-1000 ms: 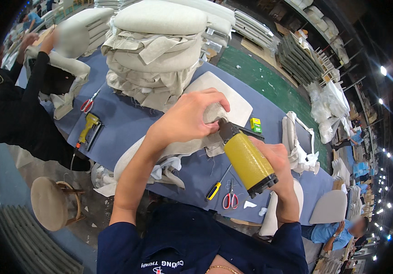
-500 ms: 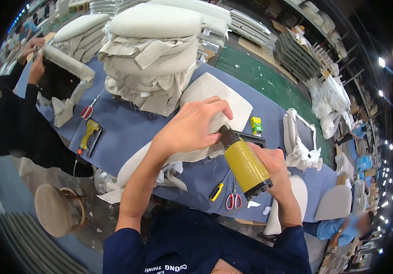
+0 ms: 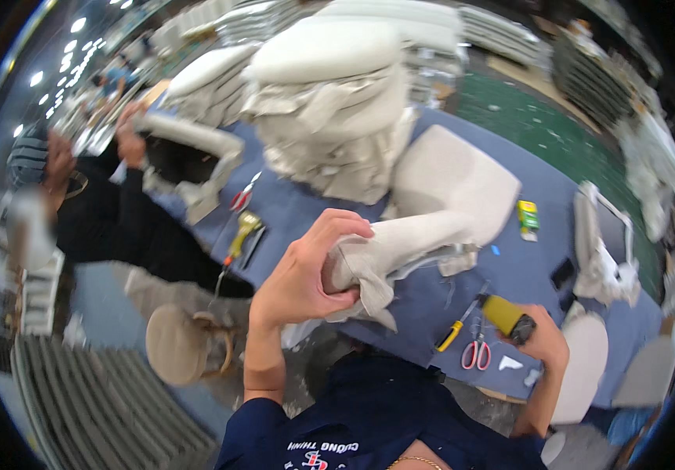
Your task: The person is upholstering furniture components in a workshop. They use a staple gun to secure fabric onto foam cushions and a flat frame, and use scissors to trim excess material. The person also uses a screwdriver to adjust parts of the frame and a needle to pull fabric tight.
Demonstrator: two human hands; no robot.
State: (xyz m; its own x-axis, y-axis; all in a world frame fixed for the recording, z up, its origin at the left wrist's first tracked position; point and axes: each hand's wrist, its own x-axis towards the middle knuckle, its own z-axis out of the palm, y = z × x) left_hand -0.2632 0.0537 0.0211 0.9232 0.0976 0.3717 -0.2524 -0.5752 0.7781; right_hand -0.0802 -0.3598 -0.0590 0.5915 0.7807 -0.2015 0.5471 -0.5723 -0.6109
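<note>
Cushion [image 3: 412,237]: left hand [image 3: 298,282], nearer, clamped on its left end; long axis slants away rightward. Right hand [image 3: 545,337], gripping stapler [image 3: 502,314], apart, to right.

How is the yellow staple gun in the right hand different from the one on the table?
The held gun is in the right hand; the other gun lies on the table, untouched.
The held gun shows a black end; the other gun shows an orange fitting.
The hand partly hides the held gun; nothing covers the other gun.
Both are yellow with dark parts.
</note>
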